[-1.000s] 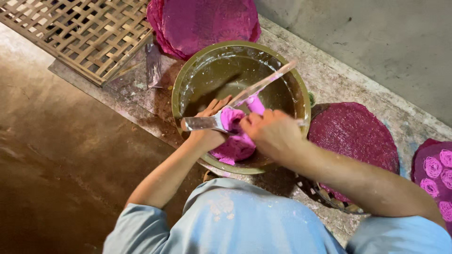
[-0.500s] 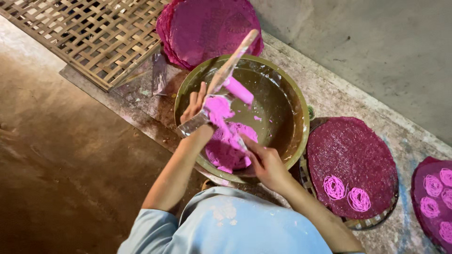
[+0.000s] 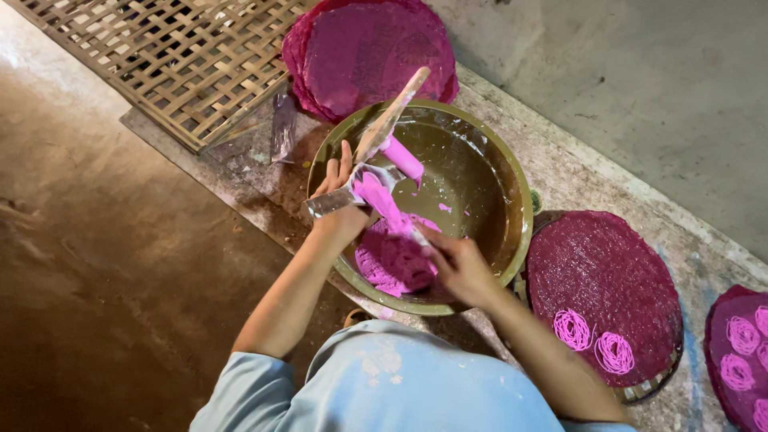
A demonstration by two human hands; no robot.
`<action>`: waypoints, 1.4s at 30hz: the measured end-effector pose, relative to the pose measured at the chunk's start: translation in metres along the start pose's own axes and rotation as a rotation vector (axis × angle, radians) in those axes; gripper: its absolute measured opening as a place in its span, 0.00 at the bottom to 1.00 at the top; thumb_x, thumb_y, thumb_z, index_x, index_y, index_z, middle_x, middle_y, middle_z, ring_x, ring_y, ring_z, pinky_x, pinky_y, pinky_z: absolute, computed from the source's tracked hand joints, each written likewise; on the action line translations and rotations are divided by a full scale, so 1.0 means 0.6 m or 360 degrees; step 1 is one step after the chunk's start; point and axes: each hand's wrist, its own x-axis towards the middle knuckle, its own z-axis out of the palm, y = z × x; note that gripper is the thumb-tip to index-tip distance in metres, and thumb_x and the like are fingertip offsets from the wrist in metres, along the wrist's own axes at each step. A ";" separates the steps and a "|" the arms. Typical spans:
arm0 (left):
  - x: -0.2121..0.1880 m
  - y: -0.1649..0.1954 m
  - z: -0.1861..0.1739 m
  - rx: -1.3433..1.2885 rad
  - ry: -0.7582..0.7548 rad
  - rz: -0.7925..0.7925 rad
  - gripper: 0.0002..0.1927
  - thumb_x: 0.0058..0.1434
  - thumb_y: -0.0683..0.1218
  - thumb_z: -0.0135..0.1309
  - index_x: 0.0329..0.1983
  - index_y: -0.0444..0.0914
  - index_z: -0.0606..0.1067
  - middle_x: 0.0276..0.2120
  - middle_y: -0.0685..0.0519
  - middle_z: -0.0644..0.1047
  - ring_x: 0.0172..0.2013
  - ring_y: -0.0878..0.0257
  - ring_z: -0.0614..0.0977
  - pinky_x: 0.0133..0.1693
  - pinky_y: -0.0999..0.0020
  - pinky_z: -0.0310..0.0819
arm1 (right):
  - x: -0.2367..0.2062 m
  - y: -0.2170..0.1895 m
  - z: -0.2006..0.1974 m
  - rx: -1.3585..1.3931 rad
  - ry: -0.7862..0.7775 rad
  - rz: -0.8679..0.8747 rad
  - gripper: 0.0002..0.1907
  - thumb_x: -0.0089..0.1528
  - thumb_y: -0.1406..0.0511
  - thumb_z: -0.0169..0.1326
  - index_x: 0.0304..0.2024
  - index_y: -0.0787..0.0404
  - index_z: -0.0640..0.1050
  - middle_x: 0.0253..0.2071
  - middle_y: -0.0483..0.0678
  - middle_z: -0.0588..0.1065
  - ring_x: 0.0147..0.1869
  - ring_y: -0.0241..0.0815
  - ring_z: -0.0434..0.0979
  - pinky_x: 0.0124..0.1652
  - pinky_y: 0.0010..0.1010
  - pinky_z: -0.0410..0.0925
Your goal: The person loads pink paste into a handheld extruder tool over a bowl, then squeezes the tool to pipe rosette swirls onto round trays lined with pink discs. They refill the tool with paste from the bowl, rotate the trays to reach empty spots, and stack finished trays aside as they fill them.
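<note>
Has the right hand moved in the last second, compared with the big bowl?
Yes. The right hand went from the middle of the bowl down to its near rim, onto the pink dough.

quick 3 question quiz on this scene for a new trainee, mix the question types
1. True or false: the big round bowl holds bright pink dough.
2. Multiple choice: the left hand grips A) a small metal cup B) a knife C) a brush.
3. How many pink noodle coils lie on the round purple mat right of the bowl?

Key:
1. True; the right hand reaches into it.
2. A; a wooden paddle leans against the bowl's rim beside it.
3. Two, near the mat's front edge.
</note>
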 end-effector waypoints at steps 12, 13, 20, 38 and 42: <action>-0.057 0.000 0.022 -0.0235 -0.0095 0.0618 0.36 0.56 0.53 0.61 0.69 0.45 0.68 0.66 0.45 0.72 0.59 0.44 0.75 0.52 0.46 0.71 | 0.081 -0.158 -0.065 -0.1819 -0.0479 -0.0488 0.08 0.65 0.63 0.48 0.40 0.60 0.76 0.33 0.50 0.78 0.35 0.48 0.81 0.30 0.38 0.74; -0.060 -0.003 0.018 -0.0270 -0.0131 0.0654 0.33 0.58 0.52 0.60 0.69 0.46 0.70 0.66 0.48 0.72 0.62 0.44 0.74 0.56 0.45 0.68 | 0.076 -0.169 -0.062 -0.1892 -0.0275 -0.0769 0.07 0.63 0.65 0.49 0.39 0.61 0.76 0.33 0.50 0.78 0.36 0.46 0.81 0.29 0.37 0.74; -0.046 -0.042 -0.033 -0.0436 -0.0190 0.0439 0.28 0.58 0.52 0.59 0.63 0.43 0.73 0.65 0.49 0.72 0.60 0.46 0.75 0.59 0.55 0.71 | 0.045 -0.254 -0.187 -0.1768 -0.0535 -0.0219 0.11 0.60 0.67 0.48 0.43 0.57 0.76 0.37 0.50 0.77 0.37 0.48 0.82 0.29 0.41 0.75; -0.027 -0.002 -0.057 -0.0649 -0.0114 0.0571 0.42 0.50 0.48 0.66 0.71 0.43 0.66 0.47 0.47 0.75 0.40 0.51 0.80 0.42 0.57 0.79 | 0.059 -0.223 -0.102 -0.2074 -0.0272 -0.0567 0.10 0.59 0.65 0.52 0.42 0.59 0.78 0.32 0.48 0.78 0.30 0.43 0.81 0.25 0.32 0.73; -0.029 0.011 -0.034 -0.0497 -0.0003 0.0797 0.44 0.46 0.48 0.66 0.69 0.43 0.66 0.56 0.45 0.74 0.50 0.46 0.80 0.46 0.54 0.78 | 0.069 -0.196 -0.055 -0.2158 -0.0345 -0.0652 0.09 0.61 0.66 0.52 0.42 0.63 0.78 0.31 0.48 0.78 0.32 0.44 0.81 0.27 0.31 0.72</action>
